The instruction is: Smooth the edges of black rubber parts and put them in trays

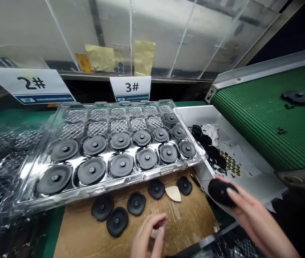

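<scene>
While my right fingers are closed around one black disc, thumb on its face, the disc is well to the right of my left fingers. Those are half curled over the cardboard, with a gap between thumb and forefinger; a pale patch shows there, but I can't tell what it is. Near them on the cardboard lie five loose discs, and a cream wedge sits between the two rightmost. Beyond them is my clear plastic tray, its two near rows full of discs and one more in the third row's right end. A white box with black pieces inside stands right of the tray; past it, another disc rests on the ribbed green belt. Signs reading 2# and 3# hang behind.
</scene>
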Available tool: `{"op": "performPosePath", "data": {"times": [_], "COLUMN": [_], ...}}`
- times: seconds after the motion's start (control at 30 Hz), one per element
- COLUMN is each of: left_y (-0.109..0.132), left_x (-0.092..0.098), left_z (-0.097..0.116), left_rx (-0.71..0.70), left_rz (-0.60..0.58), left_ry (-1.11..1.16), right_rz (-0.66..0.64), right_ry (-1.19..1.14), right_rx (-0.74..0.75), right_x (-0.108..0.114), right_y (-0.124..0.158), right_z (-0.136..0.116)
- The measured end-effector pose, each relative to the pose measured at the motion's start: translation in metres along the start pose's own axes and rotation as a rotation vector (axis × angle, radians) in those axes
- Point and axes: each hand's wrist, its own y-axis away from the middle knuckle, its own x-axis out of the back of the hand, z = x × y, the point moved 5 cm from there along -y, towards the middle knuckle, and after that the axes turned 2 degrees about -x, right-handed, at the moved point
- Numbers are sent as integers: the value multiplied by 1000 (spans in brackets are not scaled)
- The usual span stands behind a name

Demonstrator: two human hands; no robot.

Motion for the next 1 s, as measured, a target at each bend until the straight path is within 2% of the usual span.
{"op": "performPosePath", "data": {"times": [0.07,0.13,0.2,0.27,0.33,0.43,0.53,0.63,0.73,0.8,0.9,0.93,1.0], "left_y": [3,13,23,29,36,47,59,71,83,90,102,105,109], "left_x": [-5,-19,-29,-30,-25,-17,-11,-5,6,18,33,36,42], "left_z": [27,40,40,36,33,31,33,27,10,-5,-22,-22,-18], "left_rx": [-407,-745,-900,-899,-863,-804,-767,-650,-380,-82,354,440,505], "left_rz": [-6,-110,-214,-222,-181,-134,-117,-129,-135,-81,51,84,126], "left_ry": [-291,-548,-724,-812,-865,-955,-946,-853,-561,-186,539,755,1058], "right_rz": [-190,-328,-380,-375,-372,-397,-454,-547,-659,-636,-448,-392,-340], "right_ry": [-7,-33,-52,-48,-43,-44,10,128,252,344,445,458,466], "right_rx": [-89,-86,-45,5,53,61,89,185,302,376,420,425,450], "right_x": [-34,-68,-95,-112,-121,-129,-134,-138,-140,-141,-143,-145,-154], "right_y": [28,51,68,79,87,97,107,119,125,118,92,84,75], "right_z": [15,30,42,49,51,54,56,51,43,40,48,54,68]}}
